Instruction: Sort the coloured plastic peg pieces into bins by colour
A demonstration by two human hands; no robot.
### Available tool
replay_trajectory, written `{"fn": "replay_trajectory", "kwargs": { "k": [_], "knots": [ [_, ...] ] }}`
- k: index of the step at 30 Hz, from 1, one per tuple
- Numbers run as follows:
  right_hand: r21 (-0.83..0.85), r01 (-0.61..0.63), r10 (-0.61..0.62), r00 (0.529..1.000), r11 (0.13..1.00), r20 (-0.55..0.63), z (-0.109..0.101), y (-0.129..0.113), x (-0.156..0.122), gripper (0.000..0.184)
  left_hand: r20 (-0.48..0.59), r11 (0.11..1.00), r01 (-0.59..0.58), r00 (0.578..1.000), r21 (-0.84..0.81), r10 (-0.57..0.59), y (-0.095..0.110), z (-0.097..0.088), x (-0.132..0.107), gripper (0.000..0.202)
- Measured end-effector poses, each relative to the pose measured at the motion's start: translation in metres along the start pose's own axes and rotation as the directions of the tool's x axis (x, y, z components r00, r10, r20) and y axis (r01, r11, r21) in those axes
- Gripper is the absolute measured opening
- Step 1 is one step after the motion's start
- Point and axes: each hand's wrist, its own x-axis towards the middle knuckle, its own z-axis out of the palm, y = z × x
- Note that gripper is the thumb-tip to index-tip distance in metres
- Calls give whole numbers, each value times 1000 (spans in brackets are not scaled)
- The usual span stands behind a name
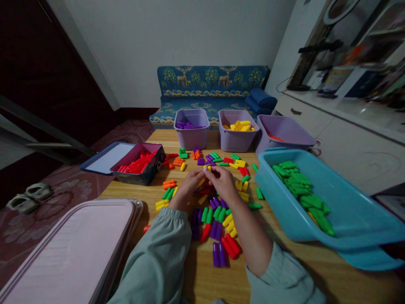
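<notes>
My left hand (188, 185) and my right hand (223, 179) meet over the middle of the wooden table (316, 270), fingers pinched together on a small yellow peg (208, 168) held between them. Under and around both hands lie several loose plastic pegs (218, 228) in purple, green, red, yellow and orange. Both forearms wear pale green sleeves.
A blue bin (348, 223) of green pegs sits at the right. Three lilac bins stand at the back: purple pegs (191, 126), yellow pegs (238, 128), and one tilted (284, 135). A dark tin (139, 164) holds red pegs at the left. A pink lid (72, 249) lies at the near left.
</notes>
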Motion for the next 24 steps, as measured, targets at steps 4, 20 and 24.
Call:
{"fn": "replay_trajectory", "kwargs": {
  "k": [4,20,24],
  "knots": [
    [76,-50,58,993,996,-104,-3,0,3,31,-28,988,87,995,-125,-91,5,0,0,47],
    [347,-129,129,991,929,22,9,0,2,39,43,711,-66,990,-700,134,11,7,-2,61],
    [247,-95,96,995,964,10,10,5,3,55,-12,751,-94,994,-653,113,13,10,-4,62]
  ]
}}
